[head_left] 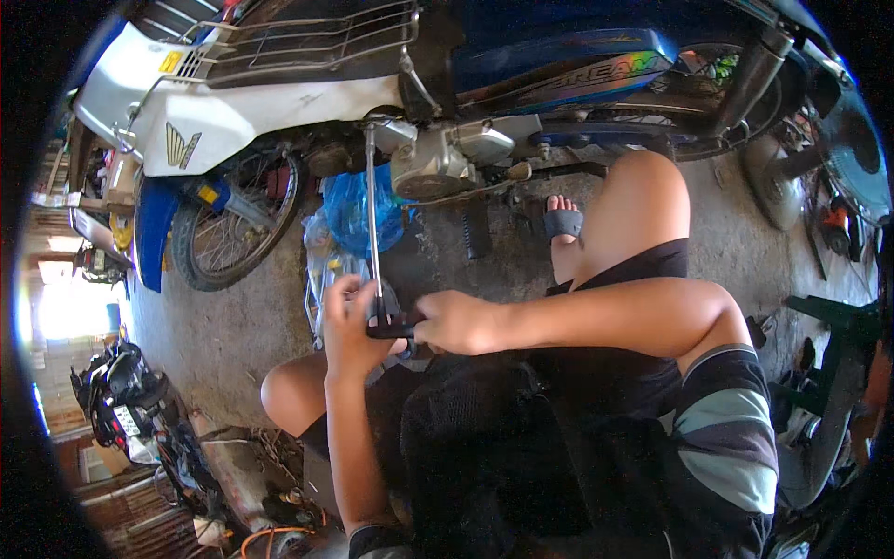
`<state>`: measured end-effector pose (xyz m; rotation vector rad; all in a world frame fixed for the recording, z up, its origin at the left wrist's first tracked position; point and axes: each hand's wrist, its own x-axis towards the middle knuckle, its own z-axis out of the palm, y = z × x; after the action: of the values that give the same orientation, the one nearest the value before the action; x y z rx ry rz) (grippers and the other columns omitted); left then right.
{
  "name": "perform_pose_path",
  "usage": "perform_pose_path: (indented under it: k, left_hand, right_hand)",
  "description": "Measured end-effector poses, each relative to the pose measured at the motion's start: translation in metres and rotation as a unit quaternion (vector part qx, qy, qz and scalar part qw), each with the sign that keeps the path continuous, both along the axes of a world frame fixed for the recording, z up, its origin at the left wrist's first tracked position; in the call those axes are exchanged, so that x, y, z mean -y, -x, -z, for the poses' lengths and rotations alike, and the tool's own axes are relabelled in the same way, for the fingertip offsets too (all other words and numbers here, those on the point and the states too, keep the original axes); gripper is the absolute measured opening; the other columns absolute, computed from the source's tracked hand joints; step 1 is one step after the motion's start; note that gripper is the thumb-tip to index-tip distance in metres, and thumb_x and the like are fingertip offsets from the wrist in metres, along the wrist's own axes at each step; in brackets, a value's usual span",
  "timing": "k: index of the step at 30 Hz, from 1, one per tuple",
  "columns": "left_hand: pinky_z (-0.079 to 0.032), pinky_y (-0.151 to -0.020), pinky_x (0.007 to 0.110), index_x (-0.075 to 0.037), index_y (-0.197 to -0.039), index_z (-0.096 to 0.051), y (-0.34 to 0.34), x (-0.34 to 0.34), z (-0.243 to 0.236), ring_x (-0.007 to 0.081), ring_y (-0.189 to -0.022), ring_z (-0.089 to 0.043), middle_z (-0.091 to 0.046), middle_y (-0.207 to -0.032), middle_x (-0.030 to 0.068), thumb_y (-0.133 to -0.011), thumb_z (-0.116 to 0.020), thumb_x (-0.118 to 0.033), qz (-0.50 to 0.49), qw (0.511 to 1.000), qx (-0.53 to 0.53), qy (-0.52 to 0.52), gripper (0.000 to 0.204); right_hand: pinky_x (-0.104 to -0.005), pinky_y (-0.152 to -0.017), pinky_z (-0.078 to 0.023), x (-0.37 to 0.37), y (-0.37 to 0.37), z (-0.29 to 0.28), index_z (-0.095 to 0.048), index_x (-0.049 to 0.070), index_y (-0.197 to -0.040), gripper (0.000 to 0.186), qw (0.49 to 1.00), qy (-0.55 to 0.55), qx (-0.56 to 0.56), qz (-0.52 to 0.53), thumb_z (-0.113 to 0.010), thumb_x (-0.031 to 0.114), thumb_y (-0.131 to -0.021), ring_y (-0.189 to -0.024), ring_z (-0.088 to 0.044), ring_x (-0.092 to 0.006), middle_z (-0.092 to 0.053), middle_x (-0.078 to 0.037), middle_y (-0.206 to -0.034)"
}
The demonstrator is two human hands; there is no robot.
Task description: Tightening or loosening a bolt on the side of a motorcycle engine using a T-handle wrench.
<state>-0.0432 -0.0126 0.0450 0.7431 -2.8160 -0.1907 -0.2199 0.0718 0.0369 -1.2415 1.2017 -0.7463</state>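
Note:
A T-handle wrench (374, 228) with a long silver shaft and a black crossbar reaches from my lap up to the engine (433, 163) of a blue and white motorbike (317, 102). Its far tip is by the front of the engine, too small to tell what it touches. My right hand (461, 321) is closed round the right end of the crossbar. My left hand (346, 326) is at the crossbar's left end, beside the shaft, fingers bent and apart, slightly blurred. Beyond it sits a blue plastic bag (358, 210).
The motorbike's front wheel (237, 219) stands at the left. Another motorbike (121, 401) is parked at the far left. On the right are a fan (852, 154) and a green plastic chair (829, 363). My sandalled foot (562, 228) rests on the concrete floor near the engine.

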Motion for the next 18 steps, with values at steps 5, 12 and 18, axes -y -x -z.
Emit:
perform_pose_path:
  k: [5,12,18]
  left_hand:
    - [-0.044,-0.068,0.034,-0.008,-0.100,-0.052,-0.014,0.004,0.000,0.0248,-0.075,-0.052,-0.047,-0.101,0.0098,-0.042,-0.075,-0.010,-0.149,0.966,-0.209,-0.035,0.062]
    - [-0.045,-0.083,0.038,-0.009,-0.123,-0.038,-0.011,-0.015,-0.023,0.0230,-0.105,-0.044,-0.034,-0.122,0.0117,-0.054,-0.074,-0.003,-0.272,0.906,-0.318,-0.053,0.078]
    - [-0.041,-0.090,0.052,-0.017,-0.136,-0.010,-0.008,-0.038,-0.024,0.0351,-0.110,-0.047,-0.035,-0.124,0.0207,-0.074,-0.050,0.004,-0.216,0.574,-0.654,-0.443,0.076]
  right_hand:
    - [-0.0236,-0.045,-0.031,-0.005,0.009,-0.024,-0.051,-0.001,-0.080,0.017,0.979,-0.028,0.200,0.021,-0.049,0.016,-0.079,-0.051,-0.040,-0.0075,-0.044,-0.001,-0.057]
    - [-0.0219,-0.049,-0.034,0.003,0.002,-0.013,-0.047,0.003,-0.091,0.019,0.967,0.022,0.238,-0.093,-0.050,0.022,-0.087,-0.057,-0.040,-0.0059,-0.044,0.001,-0.065]
    - [-0.0278,-0.057,-0.042,0.004,-0.006,0.007,-0.048,0.001,-0.100,0.023,0.973,0.084,0.202,-0.073,-0.052,0.019,-0.086,-0.064,-0.050,-0.0125,-0.051,-0.006,-0.071]
